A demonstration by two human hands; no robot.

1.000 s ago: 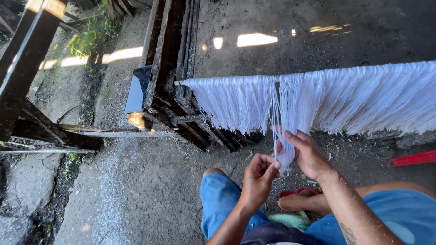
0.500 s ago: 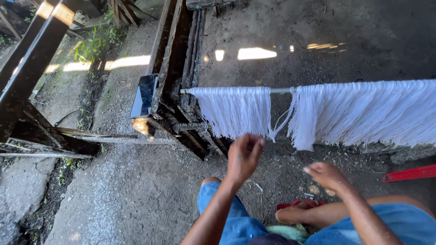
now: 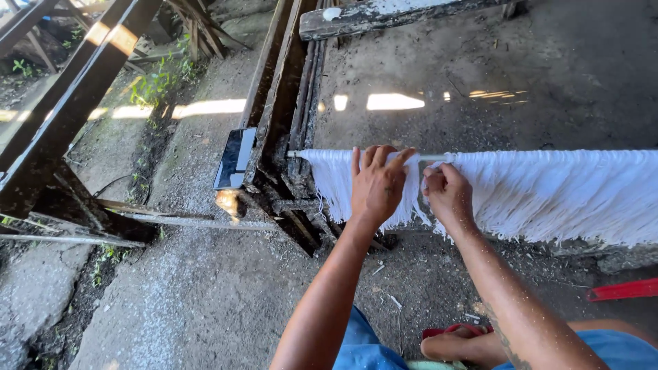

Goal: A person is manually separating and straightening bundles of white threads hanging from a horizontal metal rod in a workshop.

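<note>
wooden frame (image 3: 274, 130) left of hand (image 3: 375, 183), open floor (image 3: 205, 301) below

Rough weaving shed: wooden loom frame (image 3: 277, 109), dirt floor (image 3: 205, 288).

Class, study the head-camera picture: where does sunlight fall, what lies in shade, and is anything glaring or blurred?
Head view: sunlit patches streak the grey concrete floor and dark wooden beam; white hanging threads glare brightly; left hand and right hand are sharp; the black flat phone reflects sky.

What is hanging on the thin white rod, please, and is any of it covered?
White threads hang from the rod. The left hand covers part of the smaller bunch; the right hand hides threads at the gap.
</note>
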